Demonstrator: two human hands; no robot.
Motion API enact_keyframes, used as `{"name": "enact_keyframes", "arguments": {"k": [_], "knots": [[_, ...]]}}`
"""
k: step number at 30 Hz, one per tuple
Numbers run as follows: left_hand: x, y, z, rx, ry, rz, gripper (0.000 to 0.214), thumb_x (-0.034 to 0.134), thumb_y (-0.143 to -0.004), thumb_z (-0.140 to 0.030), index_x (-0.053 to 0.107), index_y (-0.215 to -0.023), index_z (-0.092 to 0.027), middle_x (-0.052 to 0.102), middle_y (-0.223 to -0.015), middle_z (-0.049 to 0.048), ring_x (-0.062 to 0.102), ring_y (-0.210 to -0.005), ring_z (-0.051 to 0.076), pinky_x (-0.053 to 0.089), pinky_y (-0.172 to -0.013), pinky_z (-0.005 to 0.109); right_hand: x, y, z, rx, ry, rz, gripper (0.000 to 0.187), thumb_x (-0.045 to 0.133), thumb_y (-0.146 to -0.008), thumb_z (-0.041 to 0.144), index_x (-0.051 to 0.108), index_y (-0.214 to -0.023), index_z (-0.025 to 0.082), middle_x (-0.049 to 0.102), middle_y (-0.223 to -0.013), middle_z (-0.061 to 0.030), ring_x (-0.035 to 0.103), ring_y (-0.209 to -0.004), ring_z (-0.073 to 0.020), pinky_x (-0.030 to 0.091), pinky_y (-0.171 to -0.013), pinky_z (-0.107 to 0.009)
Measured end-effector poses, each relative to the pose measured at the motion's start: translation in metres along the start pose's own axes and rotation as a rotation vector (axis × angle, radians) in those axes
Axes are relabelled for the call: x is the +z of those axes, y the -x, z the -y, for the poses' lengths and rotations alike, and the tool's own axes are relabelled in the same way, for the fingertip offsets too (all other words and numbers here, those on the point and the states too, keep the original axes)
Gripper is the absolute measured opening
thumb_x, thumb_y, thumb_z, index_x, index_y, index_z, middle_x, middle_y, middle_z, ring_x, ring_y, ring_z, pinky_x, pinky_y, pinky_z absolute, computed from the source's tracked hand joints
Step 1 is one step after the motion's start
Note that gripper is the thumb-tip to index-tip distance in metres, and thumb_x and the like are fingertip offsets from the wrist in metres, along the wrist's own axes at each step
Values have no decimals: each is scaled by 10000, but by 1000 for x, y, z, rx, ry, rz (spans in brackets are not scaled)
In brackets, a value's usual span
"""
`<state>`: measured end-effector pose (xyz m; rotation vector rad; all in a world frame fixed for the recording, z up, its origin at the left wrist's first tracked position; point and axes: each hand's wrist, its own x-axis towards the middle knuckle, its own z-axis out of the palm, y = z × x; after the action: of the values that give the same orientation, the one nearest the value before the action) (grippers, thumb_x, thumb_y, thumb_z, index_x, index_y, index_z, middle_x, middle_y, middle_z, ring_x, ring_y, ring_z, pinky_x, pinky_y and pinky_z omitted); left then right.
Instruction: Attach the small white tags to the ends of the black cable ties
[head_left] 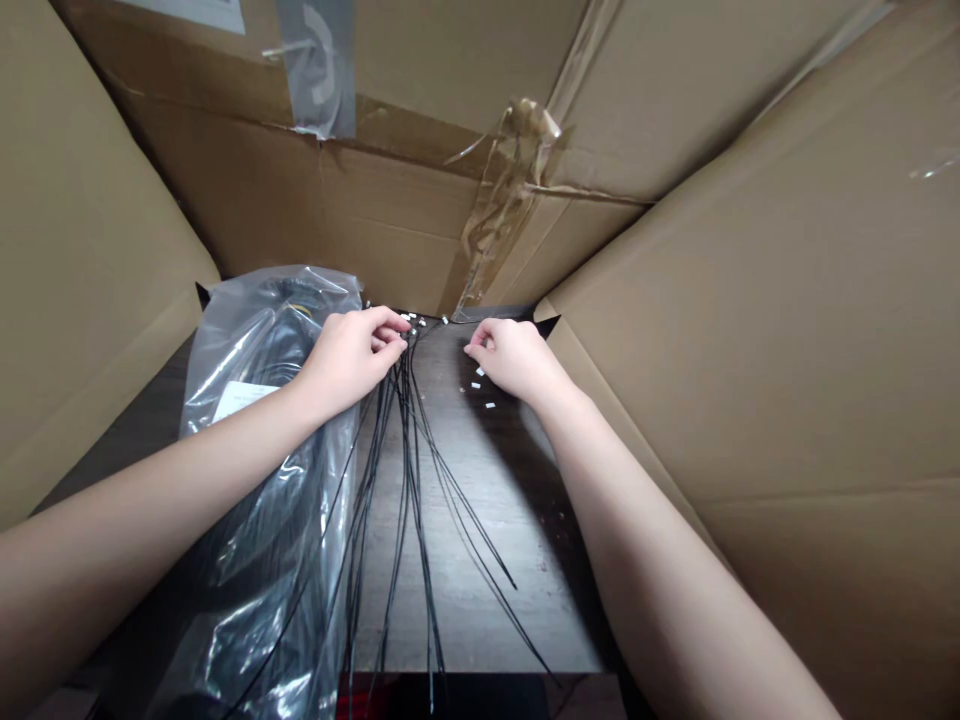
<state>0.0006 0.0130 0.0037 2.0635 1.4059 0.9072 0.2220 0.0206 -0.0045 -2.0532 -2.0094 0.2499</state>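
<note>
The left hand (349, 352) is curled, its fingertips (403, 333) drawn together in a pinch on a bundle of thin black wires (405, 470), just below the wire ends. The right hand (511, 358) is cupped and turned palm-down, with its fingers bent toward the left hand. Whether it holds anything cannot be told from this view. Small white connectors (412, 322) sit on the wire ends at the far side of the bundle, close to the left fingertips, and a few loose white pieces (480, 385) lie on the table just beside the right hand. From the pinch, the wires fan toward the person and hang past the near edge of a dark wooden table (495, 500). A clear plastic bag (247, 340) lies on the table's left side, under the left forearm, holding a dark coil of cable (285, 310) and showing a white label (240, 400). Tall cardboard flaps (750, 300) rise around the table on the far and side edges, their seams marked by torn brown tape (510, 190) and a strip of grey tape (319, 65).
</note>
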Motion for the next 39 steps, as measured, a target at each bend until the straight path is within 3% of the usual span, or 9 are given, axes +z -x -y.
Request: {"name": "enact_keyframes", "arguments": {"k": [8,16,25,39], "knots": [[2,-1,3,21,14,39,224,638,-804,-205,768,-980,-156,775,-837,31,677,-697,144,565,-716,265,-6,2,1,19,6,18,74,678,-835,191,715,-774,210,734,-867,-75,683,-855,-230,489,-798,-350],[1,0,2,18,11,31,242,628,-805,-194,781,-987,-148,784,-858,41,693,-733,160,559,-752,285,1,5,3,-49,114,10,168,507,-918,178,668,-873,200,677,-1132,-116,668,-1052,-308,497,-822,-406],[2,0,4,48,56,37,210,622,-800,-203,764,-949,-160,778,-847,36,684,-719,153,562,-734,279,2,7,6,-56,155,9,177,490,-944,192,667,-936,199,673,-1118,-119,671,-976,-273,491,-775,-362],[2,0,3,42,62,47,199,623,-809,-193,756,-951,-155,779,-869,39,692,-740,153,556,-727,269,7,5,6,-120,47,-84,251,493,-850,112,719,-925,190,722,-1025,-101,675,-1006,-249,495,-936,-356]]}}
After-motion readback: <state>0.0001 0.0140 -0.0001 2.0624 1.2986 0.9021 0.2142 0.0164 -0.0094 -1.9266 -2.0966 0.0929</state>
